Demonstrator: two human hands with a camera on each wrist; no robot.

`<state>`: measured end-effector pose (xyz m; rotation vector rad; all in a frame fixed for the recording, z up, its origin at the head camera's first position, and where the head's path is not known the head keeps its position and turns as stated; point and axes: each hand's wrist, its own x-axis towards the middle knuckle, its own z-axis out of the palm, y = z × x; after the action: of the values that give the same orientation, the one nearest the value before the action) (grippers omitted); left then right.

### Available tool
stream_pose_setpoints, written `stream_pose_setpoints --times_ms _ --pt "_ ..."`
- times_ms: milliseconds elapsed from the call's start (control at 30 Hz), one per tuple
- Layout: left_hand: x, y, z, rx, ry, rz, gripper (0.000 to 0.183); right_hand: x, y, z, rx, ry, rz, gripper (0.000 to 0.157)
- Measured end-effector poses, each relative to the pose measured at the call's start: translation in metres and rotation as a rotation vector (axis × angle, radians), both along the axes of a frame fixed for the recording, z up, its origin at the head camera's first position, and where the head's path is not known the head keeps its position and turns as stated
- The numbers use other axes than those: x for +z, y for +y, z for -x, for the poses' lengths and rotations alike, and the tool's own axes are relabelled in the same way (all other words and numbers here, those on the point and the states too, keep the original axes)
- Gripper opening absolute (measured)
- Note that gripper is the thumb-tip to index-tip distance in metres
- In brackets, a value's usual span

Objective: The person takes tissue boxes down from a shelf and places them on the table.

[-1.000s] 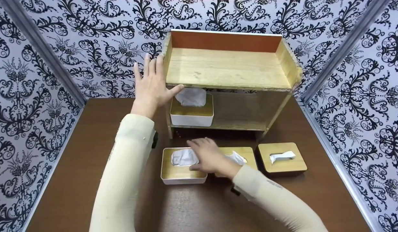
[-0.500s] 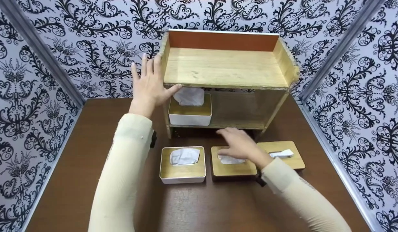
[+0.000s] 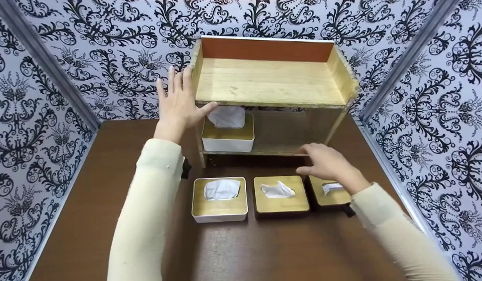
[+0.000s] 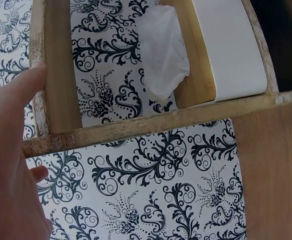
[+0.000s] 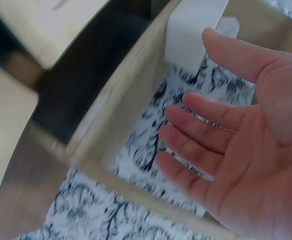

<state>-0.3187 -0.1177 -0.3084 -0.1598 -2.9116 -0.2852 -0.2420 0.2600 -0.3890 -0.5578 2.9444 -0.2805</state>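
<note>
My left hand [image 3: 176,107] rests against the left side of a wooden shelf [image 3: 264,82], fingers straight and thumb on the front edge of its upper board. My right hand [image 3: 329,164] hovers with fingers spread and nothing in them, in front of the shelf's lower right corner. Under that hand lies a dark tissue box with a wooden lid [image 3: 323,200], partly covered by the wrist. Beside it on the table are another dark tissue box [image 3: 282,205] and a white tissue box [image 3: 219,208]. A second white tissue box [image 3: 228,145] stands at the left on the lower shelf.
The brown table [image 3: 241,249] carries the shelf and the row of boxes. Patterned walls [image 3: 108,47] enclose it at the back and sides, with metal corner strips [image 3: 49,66]. The shelf's upper board has a reddish back panel [image 3: 264,50].
My right hand has moved rightward from over the white tissue box, past the middle box, to above the right one. My left hand has stayed on the shelf.
</note>
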Motion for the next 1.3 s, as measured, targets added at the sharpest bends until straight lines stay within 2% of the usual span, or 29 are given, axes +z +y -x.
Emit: stream_pose_setpoints --times_ms 167,300,433,567,733,900,1033,1300 --pt "-0.002 -0.004 -0.002 0.007 -0.029 -0.044 0.109 0.008 0.029 0.006 -0.032 -0.046 -0.006 0.064" --pt "-0.005 -0.01 -0.007 -0.009 -0.033 -0.139 0.104 0.009 0.056 0.015 -0.044 -0.078 -0.032 0.069" --pt "-0.01 -0.016 -0.016 -0.037 -0.033 -0.212 0.102 0.013 0.081 0.022 -0.084 -0.135 -0.045 0.088" --pt "-0.019 -0.022 -0.027 -0.059 -0.065 -0.22 0.102 0.03 0.096 0.026 -0.142 -0.159 0.022 0.105" --pt "-0.036 -0.03 -0.039 -0.065 -0.136 -0.204 0.098 0.063 0.096 0.03 -0.189 -0.104 0.118 0.12" --pt "-0.055 -0.036 -0.049 -0.07 -0.132 -0.161 0.085 0.087 0.089 0.034 -0.211 -0.027 0.151 0.128" --pt "-0.07 -0.036 -0.056 -0.093 -0.122 -0.141 0.074 0.097 0.083 0.037 -0.202 0.024 0.195 0.13" --pt "-0.094 -0.025 -0.071 -0.156 -0.164 -0.112 0.074 0.111 0.072 0.041 -0.214 0.097 0.222 0.132"
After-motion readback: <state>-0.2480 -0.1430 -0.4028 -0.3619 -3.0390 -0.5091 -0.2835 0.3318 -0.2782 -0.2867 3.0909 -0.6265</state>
